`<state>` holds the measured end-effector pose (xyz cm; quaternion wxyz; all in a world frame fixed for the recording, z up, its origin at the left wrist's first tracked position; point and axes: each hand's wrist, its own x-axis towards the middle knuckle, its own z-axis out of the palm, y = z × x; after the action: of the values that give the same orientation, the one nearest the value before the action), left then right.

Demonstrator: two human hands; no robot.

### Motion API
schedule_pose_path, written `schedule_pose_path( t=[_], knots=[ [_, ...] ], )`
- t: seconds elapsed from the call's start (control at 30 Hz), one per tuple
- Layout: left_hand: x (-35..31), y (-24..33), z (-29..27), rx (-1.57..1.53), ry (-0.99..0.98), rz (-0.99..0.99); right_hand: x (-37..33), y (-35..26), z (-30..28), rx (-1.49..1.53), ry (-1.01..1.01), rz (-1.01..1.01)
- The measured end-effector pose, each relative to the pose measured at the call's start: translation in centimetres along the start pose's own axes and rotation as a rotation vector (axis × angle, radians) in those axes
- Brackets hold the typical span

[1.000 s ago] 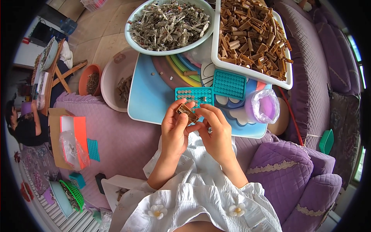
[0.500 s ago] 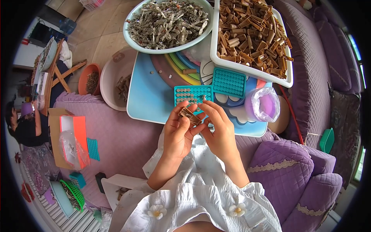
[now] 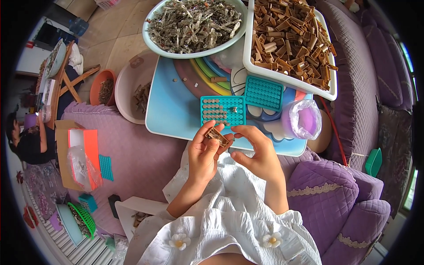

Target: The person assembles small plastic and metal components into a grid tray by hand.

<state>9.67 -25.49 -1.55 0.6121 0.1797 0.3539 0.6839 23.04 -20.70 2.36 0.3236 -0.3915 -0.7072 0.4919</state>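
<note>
My left hand (image 3: 202, 157) is closed around a small brown plastic casing (image 3: 217, 138), tilted with its hollow side up. Something metallic seems to sit inside it, too small to name. Just right of the casing, my right hand (image 3: 263, 152) has its thumb and fingers apart, holding nothing I can see; its fingertips are close to the casing. Beyond both hands lies a teal tray (image 3: 237, 117) with rows of small round pieces on its left part and a small metallic part (image 3: 234, 109) standing on its right part. A second teal tray (image 3: 263, 93) adjoins it.
A low blue table (image 3: 170, 117) bears the trays, a few loose bits and a purple tub (image 3: 289, 121) lined with plastic. Behind are a basin of metallic parts (image 3: 194, 28) and a white bin (image 3: 282, 76) of brown casings. Another person (image 3: 28, 141) sits far left.
My right hand has drawn back to the right, and its thumb and index finger have spread away from the brown casing. The left hand keeps its hold on the casing.
</note>
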Motion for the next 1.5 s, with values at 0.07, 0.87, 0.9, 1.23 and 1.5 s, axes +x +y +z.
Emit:
schedule_pose_path(
  t=[0.07,0.87,0.9,1.23,1.5],
  knots=[
    [-0.4,0.0,-0.1,0.056,-0.001,-0.005,-0.2,0.5,0.7,0.037,0.020,0.014],
    [-0.5,-2.3,-2.2,0.231,0.168,0.037,0.6,7.3,3.8,0.594,-0.139,0.401],
    [-0.4,-2.1,-2.5,0.190,0.202,0.033,1.2,7.6,3.5,0.414,-0.126,0.306],
    [0.3,-1.2,-3.4,0.196,0.223,-0.027,5.1,10.0,0.6,-0.643,0.105,-0.095],
    [0.2,-1.9,-3.4,0.192,0.156,-0.119,5.6,10.6,0.7,-0.626,0.066,-0.117]
  ],
)
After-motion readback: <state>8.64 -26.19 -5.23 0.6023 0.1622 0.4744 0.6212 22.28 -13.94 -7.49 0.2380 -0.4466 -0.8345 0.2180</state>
